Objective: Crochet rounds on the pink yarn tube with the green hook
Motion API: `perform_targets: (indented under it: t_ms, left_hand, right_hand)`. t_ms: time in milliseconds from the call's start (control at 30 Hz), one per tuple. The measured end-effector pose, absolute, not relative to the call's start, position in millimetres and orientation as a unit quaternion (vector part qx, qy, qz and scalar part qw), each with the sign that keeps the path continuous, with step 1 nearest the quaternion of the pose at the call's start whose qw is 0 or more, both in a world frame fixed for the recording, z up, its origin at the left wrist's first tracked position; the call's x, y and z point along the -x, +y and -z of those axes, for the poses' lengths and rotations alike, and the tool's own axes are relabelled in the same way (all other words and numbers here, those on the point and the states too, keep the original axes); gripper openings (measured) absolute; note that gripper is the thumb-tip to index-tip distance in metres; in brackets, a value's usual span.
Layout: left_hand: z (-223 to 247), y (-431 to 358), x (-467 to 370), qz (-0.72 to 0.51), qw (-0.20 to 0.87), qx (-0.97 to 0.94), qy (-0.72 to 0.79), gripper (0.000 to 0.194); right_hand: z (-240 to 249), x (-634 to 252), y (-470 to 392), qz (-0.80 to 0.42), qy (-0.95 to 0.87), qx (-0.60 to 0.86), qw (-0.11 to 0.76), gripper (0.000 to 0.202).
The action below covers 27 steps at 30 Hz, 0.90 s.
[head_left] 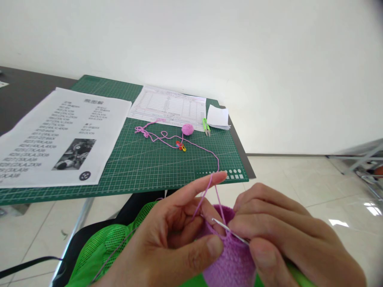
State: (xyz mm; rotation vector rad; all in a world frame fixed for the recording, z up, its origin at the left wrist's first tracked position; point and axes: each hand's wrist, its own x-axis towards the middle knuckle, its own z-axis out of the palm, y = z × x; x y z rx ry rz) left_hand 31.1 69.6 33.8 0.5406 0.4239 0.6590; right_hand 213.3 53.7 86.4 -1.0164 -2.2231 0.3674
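A purple crocheted piece, cup-shaped with its opening up, is held low in the picture. My left hand pinches its rim between thumb and fingers, with the index finger stretched out and the pink yarn looped over it. In my right hand is a silver crochet hook; its tip points left above the rim, and its shaft passes by the stitches. A green handle shows in part under that hand. The yarn runs from the raised finger back onto the table.
On a green cutting mat lie a pink yarn ball, loose yarn, small coloured stitch markers, green snips, a white paper pad, a printed form and a pattern sheet. A white wall stands behind.
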Motion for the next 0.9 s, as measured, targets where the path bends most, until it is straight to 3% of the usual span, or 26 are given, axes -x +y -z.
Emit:
perform_targets:
  t_ms: [300, 433, 633, 900]
  left_hand:
    - [-29.2, 74.1, -33.7, -0.317, 0.885, -0.294, 0.173, 0.051]
    - [-29.3, 72.9, -34.7, -0.322, 0.889, -0.284, 0.161, 0.051]
    - [-37.6, 69.7, -37.3, -0.320, 0.874, -0.274, 0.243, 0.049]
    - [-34.8, 64.1, -41.2, -0.363, 0.781, -0.397, 0.319, 0.051]
  right_hand:
    - [-83.4, -212.5, 53.3, -0.218, -0.794, 0.402, 0.401, 0.037]
    - [-86.5, -215.0, 53.3, -0.220, -0.809, 0.399, 0.372, 0.035]
    - [-101.2, -216.3, 54.9, -0.137, -0.859, 0.385, 0.308, 0.047]
    - [-102.3, -212.6, 60.1, 0.036, -0.891, 0.373, 0.255, 0.056]
